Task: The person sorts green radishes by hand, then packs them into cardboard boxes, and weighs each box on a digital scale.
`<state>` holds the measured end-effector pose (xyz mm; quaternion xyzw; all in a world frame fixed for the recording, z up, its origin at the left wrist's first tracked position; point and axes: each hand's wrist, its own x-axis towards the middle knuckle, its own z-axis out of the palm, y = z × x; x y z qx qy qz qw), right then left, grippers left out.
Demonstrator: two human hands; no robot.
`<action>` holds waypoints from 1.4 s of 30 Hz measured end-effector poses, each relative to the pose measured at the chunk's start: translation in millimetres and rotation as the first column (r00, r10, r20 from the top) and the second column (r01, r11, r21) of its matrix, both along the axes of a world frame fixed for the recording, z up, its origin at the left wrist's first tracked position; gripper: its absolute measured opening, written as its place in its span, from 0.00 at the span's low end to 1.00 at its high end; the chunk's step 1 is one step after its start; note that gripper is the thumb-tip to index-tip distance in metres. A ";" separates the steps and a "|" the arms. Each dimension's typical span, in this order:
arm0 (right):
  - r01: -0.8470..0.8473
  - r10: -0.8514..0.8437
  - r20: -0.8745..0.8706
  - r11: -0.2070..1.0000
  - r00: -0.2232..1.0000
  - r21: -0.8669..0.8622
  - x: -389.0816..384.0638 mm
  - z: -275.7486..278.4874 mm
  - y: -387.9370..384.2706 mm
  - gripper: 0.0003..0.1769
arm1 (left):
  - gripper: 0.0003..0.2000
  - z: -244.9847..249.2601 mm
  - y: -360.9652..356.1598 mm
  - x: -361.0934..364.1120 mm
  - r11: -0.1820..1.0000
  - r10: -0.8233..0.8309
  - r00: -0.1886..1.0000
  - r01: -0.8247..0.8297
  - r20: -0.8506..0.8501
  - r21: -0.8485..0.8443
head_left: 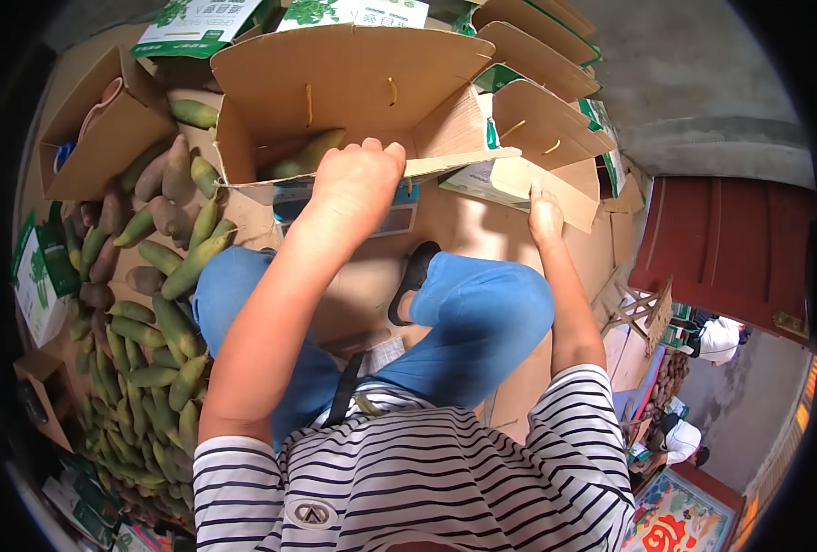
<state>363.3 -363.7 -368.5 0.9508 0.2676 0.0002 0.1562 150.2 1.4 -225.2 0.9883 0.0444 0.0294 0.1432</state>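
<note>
In the head view, my left hand (355, 184) has its fingers hooked over the near edge of an open brown cardboard box (353, 74). A green radish (314, 152) lies inside that box, partly in shadow. Under the box's near side shows a blue scale (399, 219), mostly covered. My right hand (545, 213) grips the edge of a flap on a second open cardboard box (569, 184), right of the first. Both boxes have yellowish cord loops through their walls.
A big heap of green radishes (142, 377) lies to the left of my legs. Another open box (105, 120) stands at the far left. More open boxes (542, 46) line up at the upper right. A dark red door (721, 248) and two people are farther right.
</note>
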 end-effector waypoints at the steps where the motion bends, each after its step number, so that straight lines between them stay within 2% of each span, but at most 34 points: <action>1: 0.009 -0.008 0.009 1.000 1.000 -0.014 -0.6 2.4 -5.0 0.23 | 0.06 0.8 0.2 -1.6 1.000 -0.001 1.000 0.001 0.007 -0.011; 4: -0.075 0.077 0.019 0.995 0.997 -0.069 -10.3 2.5 -18.2 0.25 | 0.07 1.1 -0.5 -1.8 0.999 -0.011 1.000 0.012 0.017 -0.032; 7: -0.078 0.080 0.030 0.996 0.996 -0.053 -22.6 4.1 -22.1 0.26 | 0.09 2.6 -2.5 -0.9 0.999 -0.008 1.000 0.008 0.003 -0.035; 10: -0.046 0.041 -0.077 0.997 0.996 -0.055 -40.8 57.3 -0.8 0.23 | 0.10 6.3 -4.7 0.4 0.998 -0.004 1.000 0.004 -0.004 -0.058; 12: -0.022 0.058 -0.107 0.949 0.993 0.315 -56.8 102.9 27.8 0.20 | 0.10 8.9 -4.1 0.9 0.997 0.004 1.000 -0.005 -0.012 -0.071; 13: -0.006 0.074 -0.120 0.873 0.990 0.488 -67.3 129.4 47.4 0.18 | 0.10 10.6 -4.0 1.3 0.998 0.007 1.000 -0.008 -0.013 -0.067; 15: -0.222 0.333 -0.013 0.656 0.943 0.722 -113.4 199.6 95.9 0.16 | 0.10 12.7 -5.3 1.5 0.998 0.012 1.000 -0.013 -0.019 -0.057; 16: -0.345 0.452 0.066 0.570 0.889 0.746 -138.5 227.1 109.4 0.15 | 0.10 12.2 -5.0 1.8 0.998 0.022 1.000 -0.022 -0.003 -0.051; 17: -0.494 0.594 0.172 0.436 0.786 0.752 -165.4 254.0 124.4 0.11 | 0.10 11.6 -5.1 2.7 0.999 0.027 1.000 -0.026 0.013 -0.045; 18: -0.546 0.690 0.209 0.312 0.693 0.778 -188.8 272.8 132.5 0.10 | 0.10 11.5 -6.6 3.9 0.999 0.028 0.999 -0.027 0.032 -0.040; 19: -0.489 0.775 0.182 0.181 0.605 0.853 -213.1 287.6 140.3 0.10 | 0.10 12.1 -8.2 4.9 0.999 0.039 0.998 -0.037 0.040 -0.030; 21: -0.329 0.887 0.146 0.007 0.439 0.944 -246.4 307.2 152.2 0.10 | 0.10 15.3 -11.5 6.7 0.998 0.057 0.997 -0.056 0.058 -0.014; 22: -0.331 0.918 0.150 -0.022 0.366 0.943 -253.6 316.1 157.8 0.10 | 0.10 17.5 -13.4 6.7 0.997 0.071 0.996 -0.070 0.046 -0.025; 24: -0.333 0.881 0.321 -0.204 0.347 0.920 -261.7 305.1 171.2 0.09 | 0.10 15.2 -16.1 6.7 0.997 0.068 0.994 -0.066 0.088 -0.027; 26: -0.326 0.890 0.390 -0.305 0.236 0.895 -256.4 304.3 173.6 0.09 | 0.10 15.8 -15.8 6.6 0.997 0.069 0.992 -0.066 0.105 -0.033; 27: -0.319 0.919 0.370 -0.313 0.135 0.894 -246.7 309.2 169.8 0.09 | 0.11 16.6 -16.0 7.0 0.997 0.065 0.993 -0.061 0.100 -0.041; 29: -0.371 0.873 0.481 -0.423 0.075 0.826 -239.1 307.6 170.8 0.10 | 0.11 18.1 -15.6 7.0 0.997 0.055 0.995 -0.051 0.086 -0.054; 30: -0.432 0.789 0.605 -0.510 0.110 0.744 -240.5 300.3 173.9 0.10 | 0.11 18.9 -16.3 6.6 0.997 0.048 0.996 -0.043 0.073 -0.061; 32: -0.524 0.713 0.665 -0.487 0.224 0.698 -234.4 286.2 181.2 0.12 | 0.10 20.0 -18.7 8.5 0.998 0.029 0.998 -0.025 0.062 -0.065; 36: -0.515 0.701 0.423 -0.093 0.573 0.852 -177.8 250.1 211.6 0.18 | 0.08 6.9 -8.8 6.1 0.999 0.005 0.998 -0.002 0.061 -0.052; 38: -0.507 0.642 0.361 0.051 0.676 0.860 -142.8 218.9 229.3 0.19 | 0.10 27.2 -11.2 -0.6 0.975 0.078 0.996 -0.067 0.046 -0.211; 39: -0.526 0.618 0.369 0.087 0.695 0.846 -127.8 200.5 237.1 0.19 | 0.10 29.0 -5.2 -5.1 0.995 0.070 0.994 -0.065 0.084 -0.070; 40: -0.543 0.654 0.315 0.175 0.688 0.821 -121.8 189.6 235.2 0.20 | 0.11 47.1 2.2 -17.4 0.996 0.069 0.993 -0.063 0.091 -0.058; 41: -0.557 0.685 0.256 0.259 0.682 0.789 -119.6 182.1 231.8 0.20 | 0.11 53.8 13.6 -27.9 0.990 0.113 0.983 -0.099 0.146 -0.095; 42: -0.577 0.717 0.168 0.374 0.676 0.726 -120.9 177.3 229.2 0.23 | 0.12 62.6 25.5 -39.0 0.966 0.171 0.955 -0.114 0.241 -0.232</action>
